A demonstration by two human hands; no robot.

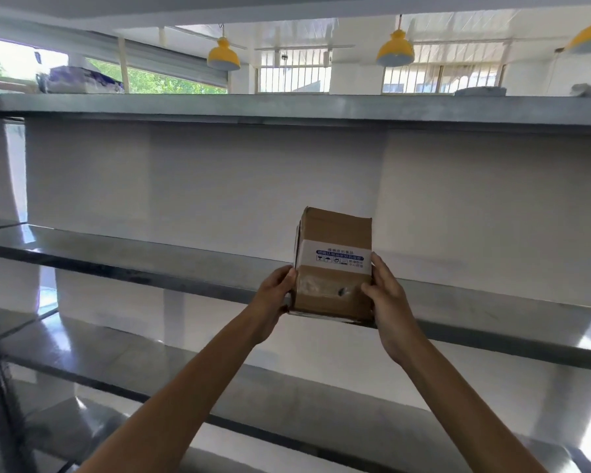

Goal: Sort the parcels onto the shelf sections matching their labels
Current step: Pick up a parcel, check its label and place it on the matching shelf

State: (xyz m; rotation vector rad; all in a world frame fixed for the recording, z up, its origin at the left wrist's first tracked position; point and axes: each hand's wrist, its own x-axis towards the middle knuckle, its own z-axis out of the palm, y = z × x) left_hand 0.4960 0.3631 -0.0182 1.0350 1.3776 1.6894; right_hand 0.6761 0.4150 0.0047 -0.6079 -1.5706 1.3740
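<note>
The small brown cardboard parcel [333, 264] with a white printed tape band is held from both sides by the left hand [275, 295] and the right hand [388, 302], at the front edge of the grey metal shelf board [151, 257]. It should be pushed fully onto the board before it is released, keeping its bottom flat.

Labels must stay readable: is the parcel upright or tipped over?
Upright: on the parcel the white label band runs level, print right way up; left hand and right hand hold its sides.
</note>
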